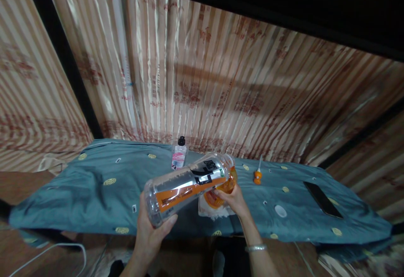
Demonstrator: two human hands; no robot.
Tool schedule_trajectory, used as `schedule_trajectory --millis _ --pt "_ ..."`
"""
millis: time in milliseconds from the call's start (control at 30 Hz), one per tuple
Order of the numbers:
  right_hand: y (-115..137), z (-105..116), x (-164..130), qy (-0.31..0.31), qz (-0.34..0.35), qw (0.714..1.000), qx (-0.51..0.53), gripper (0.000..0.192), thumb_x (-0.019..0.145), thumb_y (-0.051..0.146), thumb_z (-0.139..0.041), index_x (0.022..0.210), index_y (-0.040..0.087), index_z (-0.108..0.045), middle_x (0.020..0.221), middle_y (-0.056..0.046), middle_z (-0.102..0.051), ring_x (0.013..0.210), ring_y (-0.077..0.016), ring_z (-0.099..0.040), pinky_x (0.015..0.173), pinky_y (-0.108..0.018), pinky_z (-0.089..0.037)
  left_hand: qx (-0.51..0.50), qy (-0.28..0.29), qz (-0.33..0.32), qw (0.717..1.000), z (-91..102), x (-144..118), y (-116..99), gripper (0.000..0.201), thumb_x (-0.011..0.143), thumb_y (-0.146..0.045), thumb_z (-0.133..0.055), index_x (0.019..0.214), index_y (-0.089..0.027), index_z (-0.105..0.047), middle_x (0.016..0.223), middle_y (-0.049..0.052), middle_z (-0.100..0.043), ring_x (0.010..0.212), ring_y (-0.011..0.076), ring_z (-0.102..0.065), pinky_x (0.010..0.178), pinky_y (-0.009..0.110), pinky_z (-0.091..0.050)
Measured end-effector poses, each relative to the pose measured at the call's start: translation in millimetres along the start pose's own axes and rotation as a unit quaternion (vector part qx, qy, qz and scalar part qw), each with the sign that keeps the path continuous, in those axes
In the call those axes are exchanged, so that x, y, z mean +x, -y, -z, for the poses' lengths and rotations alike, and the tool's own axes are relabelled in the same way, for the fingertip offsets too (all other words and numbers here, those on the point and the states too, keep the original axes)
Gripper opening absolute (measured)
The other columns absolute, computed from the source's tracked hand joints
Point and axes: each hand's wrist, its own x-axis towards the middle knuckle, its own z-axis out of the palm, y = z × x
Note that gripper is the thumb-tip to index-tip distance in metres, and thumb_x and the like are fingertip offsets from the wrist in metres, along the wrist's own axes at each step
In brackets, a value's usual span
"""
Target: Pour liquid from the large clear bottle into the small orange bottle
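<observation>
My left hand [153, 226] is wrapped round the base of a large clear plastic bottle [189, 186] with an orange and silver label. The bottle lies tilted in the air, its neck to the right and higher than its base. My right hand [235, 200] grips a translucent orange bottle [214, 198] just below that neck; the large bottle hides part of it. The two mouths are close together, but I cannot tell whether they touch or whether liquid flows. Beneath the orange bottle is a white cloth or tissue [206, 209].
Behind stands a small clear bottle [179, 157] with a pink label and black cap. To the right lie an orange pump head [257, 177] with its tube, a white round cap [280, 211] and a black phone [322, 199]. A patterned green sheet [104, 197] covers the bed; curtains [202, 79] hang behind.
</observation>
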Motion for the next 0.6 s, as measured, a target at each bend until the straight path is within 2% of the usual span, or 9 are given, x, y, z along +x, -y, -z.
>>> schedule_trajectory --millis 167,267,367,467,600 --pt "6.3 -1.2 -2.1 0.014 -0.001 1.0 -0.001 0.059 0.053 0.048 -0.094 0.1 0.022 -0.07 0.103 -0.01 -0.081 0.098 -0.0347 -0.077 0.092 -0.048 -0.061 0.007 0.021 0.0 1.0 7.4 3.0 9.3 0.084 0.073 -0.047 -0.08 0.14 -0.012 -0.043 0.124 0.017 -0.069 0.108 0.0305 -0.071 0.093 0.041 -0.058" --pt "6.2 0.2 -2.5 0.019 0.002 1.0 -0.016 0.058 0.056 0.047 -0.094 0.103 0.021 -0.07 0.105 -0.01 -0.081 0.099 -0.0347 -0.077 0.093 -0.049 -0.06 0.002 0.022 0.007 1.0 5.8 1.9 5.2 0.083 0.071 -0.047 -0.081 0.137 -0.013 -0.045 0.121 0.016 -0.07 0.106 0.0301 -0.071 0.092 0.04 -0.058" --pt "3.5 1.5 -2.5 0.017 0.004 1.0 -0.021 0.059 0.057 0.048 -0.094 0.104 0.02 -0.071 0.106 -0.011 -0.081 0.101 -0.0348 -0.076 0.094 -0.049 -0.06 -0.013 -0.006 0.018 1.0 -1.2 -1.2 -6.6 0.087 0.065 -0.049 -0.084 0.135 -0.014 -0.047 0.12 0.015 -0.07 0.106 0.0308 -0.071 0.09 0.04 -0.059" --pt "1.4 1.8 -2.6 0.019 0.008 1.0 -0.018 0.059 0.058 0.049 -0.093 0.104 0.02 -0.071 0.105 -0.011 -0.081 0.098 -0.0342 -0.077 0.092 -0.048 -0.061 -0.027 -0.046 0.027 0.998 -5.8 -2.9 -14.8 0.078 0.064 -0.05 -0.083 0.127 -0.016 -0.052 0.115 0.012 -0.072 0.104 0.03 -0.071 0.09 0.04 -0.058" --pt "-0.4 2.1 -2.5 0.009 0.005 1.0 -0.021 0.061 0.056 0.05 -0.094 0.103 0.02 -0.072 0.103 -0.011 -0.081 0.096 -0.0352 -0.077 0.09 -0.049 -0.061 -0.006 -0.009 0.023 1.0 -1.1 -0.1 -10.9 0.084 0.063 -0.047 -0.084 0.132 -0.015 -0.047 0.114 0.013 -0.072 0.102 0.0308 -0.073 0.086 0.04 -0.06"
